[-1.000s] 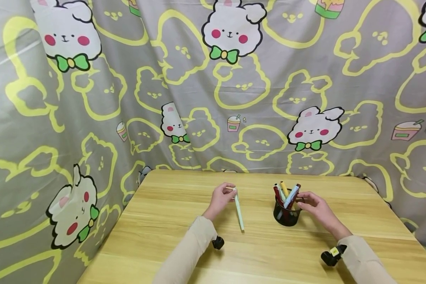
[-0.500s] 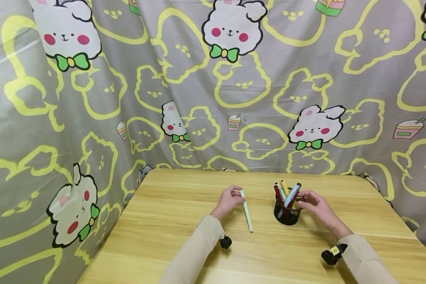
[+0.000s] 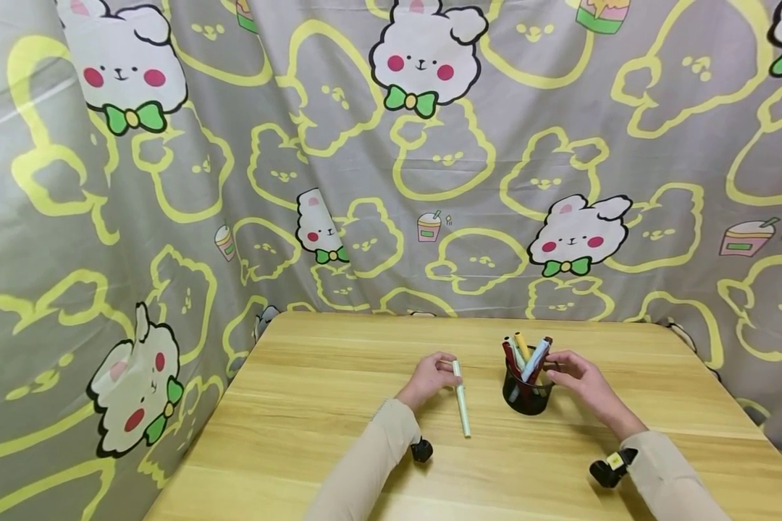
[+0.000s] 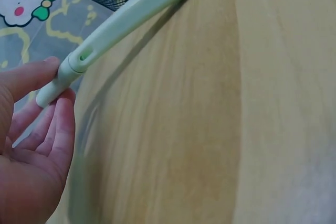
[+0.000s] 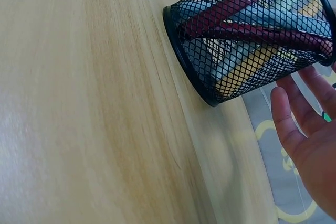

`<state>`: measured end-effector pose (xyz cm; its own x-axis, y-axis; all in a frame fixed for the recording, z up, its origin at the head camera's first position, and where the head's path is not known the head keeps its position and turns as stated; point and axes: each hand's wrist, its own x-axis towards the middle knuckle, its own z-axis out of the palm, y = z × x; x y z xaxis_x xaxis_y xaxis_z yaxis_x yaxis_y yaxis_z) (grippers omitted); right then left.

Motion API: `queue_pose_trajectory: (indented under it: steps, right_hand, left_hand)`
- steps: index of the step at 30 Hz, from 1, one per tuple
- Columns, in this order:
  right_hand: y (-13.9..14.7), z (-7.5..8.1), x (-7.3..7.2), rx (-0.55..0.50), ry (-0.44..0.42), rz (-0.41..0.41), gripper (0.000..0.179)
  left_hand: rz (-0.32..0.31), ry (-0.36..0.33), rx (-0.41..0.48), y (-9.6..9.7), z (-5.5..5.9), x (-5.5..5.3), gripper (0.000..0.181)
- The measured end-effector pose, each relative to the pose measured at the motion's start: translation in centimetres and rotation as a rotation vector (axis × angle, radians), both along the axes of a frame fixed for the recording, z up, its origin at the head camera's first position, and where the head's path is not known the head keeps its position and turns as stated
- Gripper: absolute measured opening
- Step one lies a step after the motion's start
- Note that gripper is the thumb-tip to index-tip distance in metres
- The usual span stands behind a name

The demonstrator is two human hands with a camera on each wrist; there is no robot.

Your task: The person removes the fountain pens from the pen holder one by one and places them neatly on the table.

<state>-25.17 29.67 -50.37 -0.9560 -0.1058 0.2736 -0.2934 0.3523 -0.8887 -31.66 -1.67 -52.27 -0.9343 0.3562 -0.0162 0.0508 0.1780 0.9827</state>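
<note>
My left hand (image 3: 430,378) pinches a pale green pen (image 3: 464,414) near its far end, thumb against the fingertips. The pen slants down toward me, its lower end close over the table. In the left wrist view the pen (image 4: 131,22) shows a small slot in its barrel. To its right stands a black mesh pen holder (image 3: 526,398) filled with several pens and markers (image 3: 534,359), dark red, yellow and light blue among them. My right hand (image 3: 586,382) is at the holder's right side, fingers loosely extended, fingertips right at the mesh (image 5: 247,40) below the rim.
Both hands work over a light wood-grain table (image 3: 313,376). A grey curtain (image 3: 365,166) with rabbit prints hangs along the table's back and left sides. Black wrist cameras (image 3: 607,472) sit on both forearms.
My left hand has carried the pen to the right and a little toward me, closer to the pen holder. The right hand and the holder have stayed in place.
</note>
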Motion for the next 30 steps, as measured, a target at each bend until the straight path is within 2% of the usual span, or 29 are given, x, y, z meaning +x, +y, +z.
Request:
queue_pose_trajectory:
  steps: [15, 22, 30]
  right_hand:
    - [-0.06, 0.02, 0.12, -0.005, 0.018, 0.007, 0.033]
    - [-0.08, 0.10, 0.27, 0.013, -0.021, 0.000, 0.036]
    - [-0.04, -0.04, 0.03, 0.002, -0.012, -0.007, 0.034]
  left_hand:
    - [-0.008, 0.031, -0.129, 0.38, -0.03, -0.31, 0.037]
    - [0.002, 0.033, -0.168, 0.38, -0.28, -0.47, 0.036]
    - [0.005, 0.059, -0.190, 0.36, -0.02, -0.76, 0.034]
